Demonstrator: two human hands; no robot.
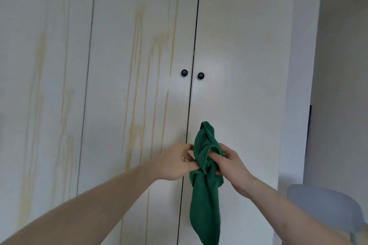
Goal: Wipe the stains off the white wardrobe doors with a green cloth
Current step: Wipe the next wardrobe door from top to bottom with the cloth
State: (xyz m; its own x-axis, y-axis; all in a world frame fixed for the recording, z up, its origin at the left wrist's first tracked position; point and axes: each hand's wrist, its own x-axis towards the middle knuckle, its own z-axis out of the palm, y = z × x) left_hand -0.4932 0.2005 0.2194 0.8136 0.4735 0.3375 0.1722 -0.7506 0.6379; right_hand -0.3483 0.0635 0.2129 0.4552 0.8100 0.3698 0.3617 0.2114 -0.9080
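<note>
Both hands bunch a green cloth in front of the white wardrobe.

The left hand (175,162) pinches the green cloth (206,185) at its left edge, fingers curled into the folds; the right hand (232,165) grips it from the right, fingers tucked into the bunched fabric; the cloth hangs down between them, just before the right door (243,55); yellowish streaks (139,49) run down the middle door (119,105) and the far-left door (39,65); two black knobs (184,72) sit beside the centre seam; a pale blue chair (322,205) stands near right.
</note>
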